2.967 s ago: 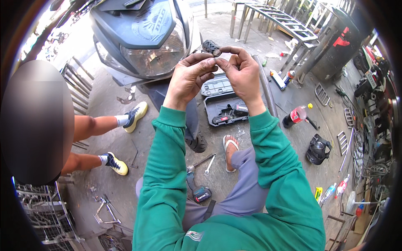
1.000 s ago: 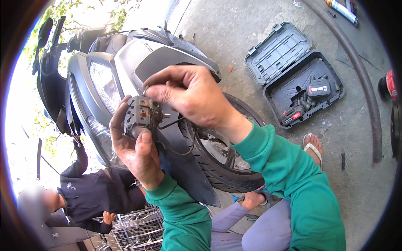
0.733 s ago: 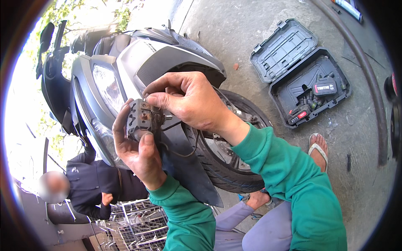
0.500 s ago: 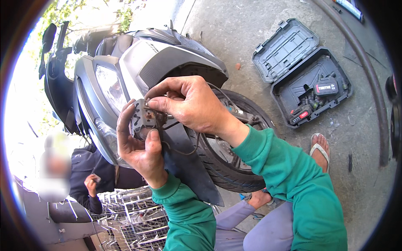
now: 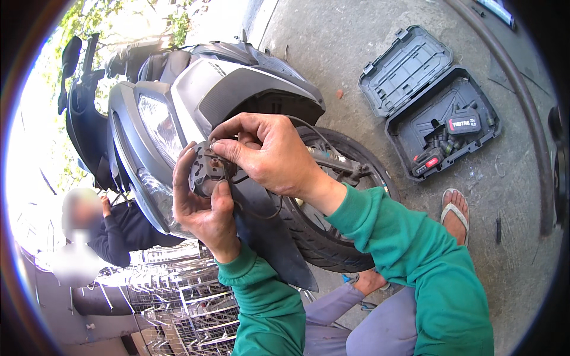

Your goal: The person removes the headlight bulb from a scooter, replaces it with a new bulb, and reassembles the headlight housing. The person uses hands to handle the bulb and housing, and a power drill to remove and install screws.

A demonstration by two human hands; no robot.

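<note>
My left hand is closed round a brake caliper, thumb on the near side and fingers along the far edge. A grey metal plate with cut-outs faces up on it, and a thin dark hose loops away from its side. At the caliper's upper edge, my right hand pinches with thumb and index finger; whatever small part lies between the tips is hidden. Just beyond is the front wheel of a grey scooter, next to a dark mudguard.
An open black tool case on the concrete floor holds a battery pack and several sockets. A thick hose curves along the right. At the left, a person in a dark top is near a wire rack.
Both hands and the caliper have shifted slightly right in the picture, with the caliper tilted a little. The grip looks the same. The person at the left has raised a hand toward the head.
</note>
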